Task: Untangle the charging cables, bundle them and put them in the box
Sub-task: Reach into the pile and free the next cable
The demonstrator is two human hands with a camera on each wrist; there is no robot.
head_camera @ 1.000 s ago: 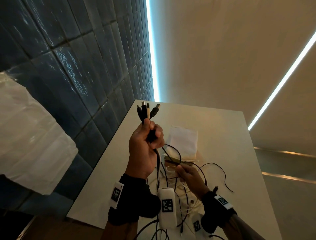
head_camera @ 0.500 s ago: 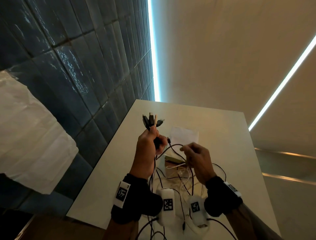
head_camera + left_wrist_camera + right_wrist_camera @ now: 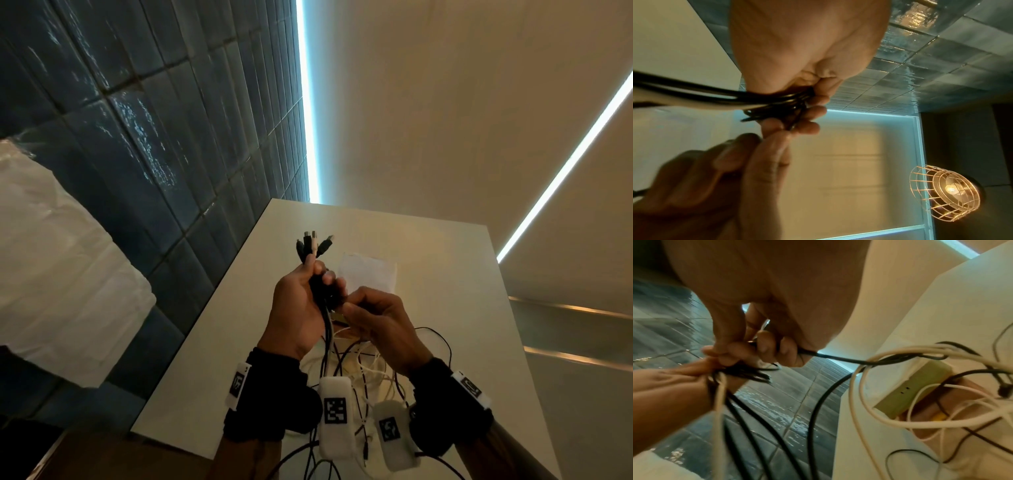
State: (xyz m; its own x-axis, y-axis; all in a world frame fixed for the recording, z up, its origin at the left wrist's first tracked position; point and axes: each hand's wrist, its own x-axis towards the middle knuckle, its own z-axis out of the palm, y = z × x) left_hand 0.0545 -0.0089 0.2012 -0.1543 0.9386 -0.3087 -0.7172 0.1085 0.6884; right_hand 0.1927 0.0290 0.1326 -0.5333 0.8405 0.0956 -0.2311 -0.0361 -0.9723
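Several charging cables (image 3: 325,308), thin round cords mostly black with one white, stand nearly upright in the left hand (image 3: 298,308), whose fingers (image 3: 813,112) curl round the bunch. Their plug ends (image 3: 313,245) fan out upward and toward the far side. The right hand (image 3: 376,322), touching the left, pinches one black cord between thumb and fingers (image 3: 766,345). Slack strands trail down onto the pale smooth table (image 3: 445,291), looping over a small green box (image 3: 914,386) near the wrists.
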